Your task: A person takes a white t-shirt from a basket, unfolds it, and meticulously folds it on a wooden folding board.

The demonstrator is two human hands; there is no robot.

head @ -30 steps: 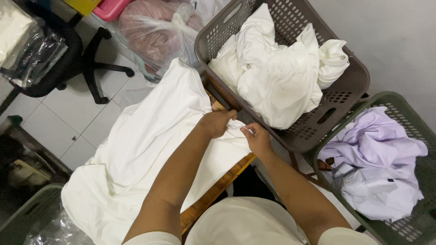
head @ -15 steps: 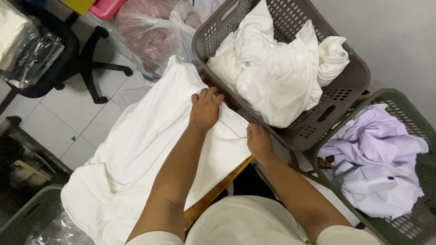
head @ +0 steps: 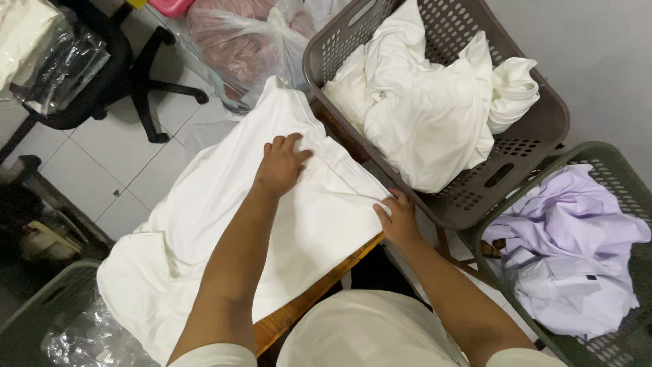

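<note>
A white cloth (head: pixel 204 231) lies spread over a wooden counter (head: pixel 309 299), draping off its far and left edges toward the tiled floor (head: pixel 115 170). The left hand (head: pixel 280 165) rests palm down on the cloth near its upper edge, fingers spread and flat, pressing the fabric where a fold ridge runs across it; it grasps nothing. The right hand (head: pixel 397 217) sits at the cloth's right edge, near the counter's corner, its grip pinching the hem between thumb and fingers. The two hands are apart, with a smooth stretch of cloth between them.

Just beyond the right hand stands a brown basket (head: pixel 530 143) heaped with crumpled white laundry (head: pixel 428 102). To its right, a green basket (head: pixel 611 163) holds pale lilac shirts (head: pixel 577 258). Past the cloth's far end lies a clear bag (head: pixel 238 41) of pinkish items, and a black chair (head: pixel 129 75) stands on the tiles to the left. Another green bin (head: pixel 41 306) with clear plastic in it sits at the lower left, beside the hanging cloth.
</note>
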